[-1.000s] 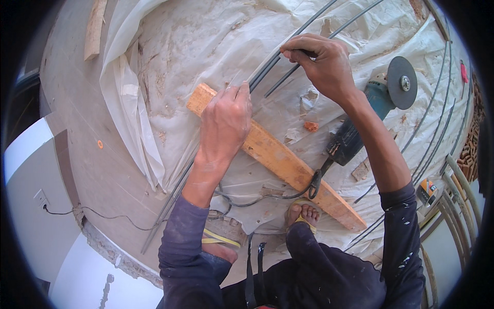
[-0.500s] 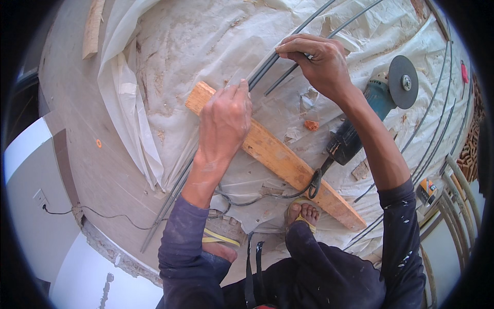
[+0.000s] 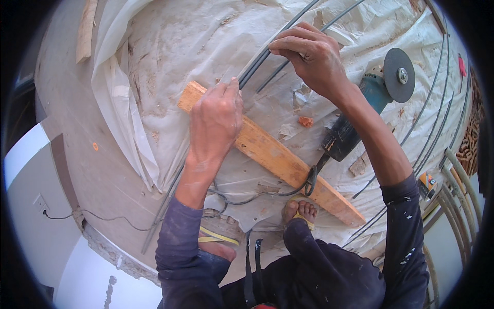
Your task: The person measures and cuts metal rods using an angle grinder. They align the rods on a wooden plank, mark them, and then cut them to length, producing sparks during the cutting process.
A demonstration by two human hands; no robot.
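Several thin grey steel rods (image 3: 256, 65) run slantwise under both hands and across the orange-brown wooden plank (image 3: 275, 157). My left hand (image 3: 216, 119) is closed round the rods where they cross the plank's far left end. Farther up, my right hand (image 3: 312, 57) has thumb and fingers pinched together at the rods' edge; its palm side is partly hidden. Another loose rod (image 3: 272, 76) passes behind this hand. To the right of the plank lies a teal and black angle grinder (image 3: 355, 121), its dark cutting disc (image 3: 397, 82) facing up.
A creased white plastic sheet (image 3: 170, 67) covers much of the floor. The grinder's black cord (image 3: 242, 202) loops over the plank and past my feet; another cord leads to a wall socket (image 3: 39, 203). Long rods (image 3: 437, 110) and curved poles (image 3: 460, 180) lie at right. A brick fragment (image 3: 305, 122) sits mid-floor.
The whole view has shifted slightly, so the scene sits a little farther left and up. Both hands stay at nearly the same places on the rods.
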